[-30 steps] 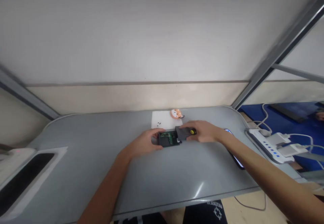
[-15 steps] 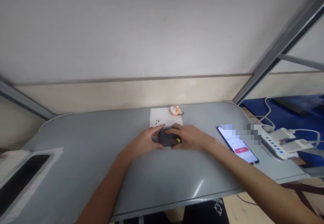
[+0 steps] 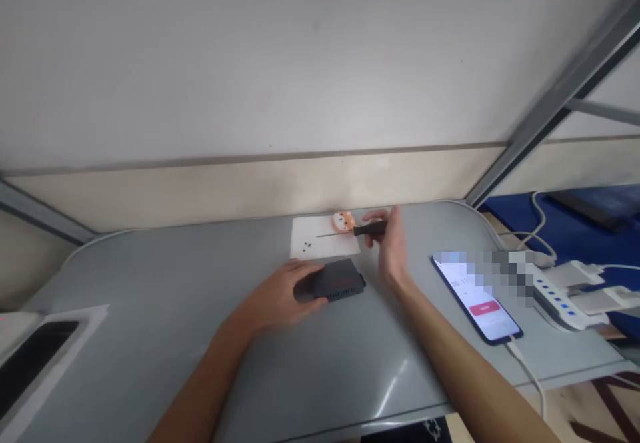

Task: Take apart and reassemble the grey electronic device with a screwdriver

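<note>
My left hand (image 3: 285,296) is closed round the left end of a small black box (image 3: 336,277), thumb on the near side and fingers on the far side. The box lies flat on the desk, with vent slots along its near edge. In my right hand (image 3: 389,239) is a screwdriver (image 3: 370,228) with a dark handle, its thin shaft pointing left over a white sheet of paper (image 3: 325,248). Several tiny dark bits, probably screws (image 3: 307,246), lie on the paper. An orange and white animal-face item (image 3: 343,221) sits at the paper's far edge, just behind the shaft.
To the right a lit phone (image 3: 483,306) lies with a cable plugged in, beside a white power strip (image 3: 560,299) holding chargers. A dark device on a white surface (image 3: 37,356) occupies the left front. Metal frame bars and a wall border the grey desk (image 3: 190,283).
My right hand has left the box and moved up and right, now showing the screwdriver over the paper. My left hand stays on the box, which is more exposed.
</note>
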`<control>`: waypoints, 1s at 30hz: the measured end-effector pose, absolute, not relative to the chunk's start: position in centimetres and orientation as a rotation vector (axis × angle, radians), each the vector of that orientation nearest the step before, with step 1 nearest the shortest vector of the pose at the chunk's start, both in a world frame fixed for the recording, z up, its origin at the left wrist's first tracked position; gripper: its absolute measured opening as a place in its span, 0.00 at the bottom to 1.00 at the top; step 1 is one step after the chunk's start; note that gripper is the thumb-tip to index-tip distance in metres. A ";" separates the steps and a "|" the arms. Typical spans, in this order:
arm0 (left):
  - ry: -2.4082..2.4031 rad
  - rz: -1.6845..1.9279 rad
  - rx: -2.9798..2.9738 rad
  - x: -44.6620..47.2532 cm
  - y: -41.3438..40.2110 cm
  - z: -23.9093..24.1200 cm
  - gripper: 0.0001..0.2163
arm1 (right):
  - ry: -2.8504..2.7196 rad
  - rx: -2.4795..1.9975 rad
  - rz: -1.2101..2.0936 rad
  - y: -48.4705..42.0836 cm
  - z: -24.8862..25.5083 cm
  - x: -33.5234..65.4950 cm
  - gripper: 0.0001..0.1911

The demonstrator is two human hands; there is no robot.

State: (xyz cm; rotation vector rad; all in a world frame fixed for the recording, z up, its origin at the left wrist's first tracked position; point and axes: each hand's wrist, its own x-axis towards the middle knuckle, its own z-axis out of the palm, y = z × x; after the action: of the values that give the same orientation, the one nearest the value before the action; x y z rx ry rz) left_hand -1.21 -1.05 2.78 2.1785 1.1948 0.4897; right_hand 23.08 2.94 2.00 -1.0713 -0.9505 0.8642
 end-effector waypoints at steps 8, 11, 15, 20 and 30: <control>1.163 0.504 2.136 -1.6 -0.7 3.6 0.17 | -1.051 -1.189 1.115 3.3 -1.7 22.7 0.31; 1.195 0.529 2.057 -1.7 -0.6 3.5 0.18 | -1.178 -1.216 1.105 3.1 -1.7 22.4 0.30; 1.206 0.566 2.027 -1.9 -0.3 3.1 0.17 | -1.239 -1.227 1.136 2.9 -1.7 22.3 0.31; 1.228 0.552 2.047 -2.7 0.0 3.1 0.16 | -1.133 -1.220 1.140 2.8 -1.2 22.6 0.31; 1.261 0.564 2.020 -2.4 0.0 3.4 0.12 | -0.950 -1.072 1.179 2.6 -0.3 23.3 0.26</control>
State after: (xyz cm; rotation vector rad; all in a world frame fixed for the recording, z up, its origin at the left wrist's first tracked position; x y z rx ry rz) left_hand -2.42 -0.03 3.37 2.0203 1.2608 0.5641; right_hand 23.28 2.57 -0.28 -1.0719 -0.9503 1.1789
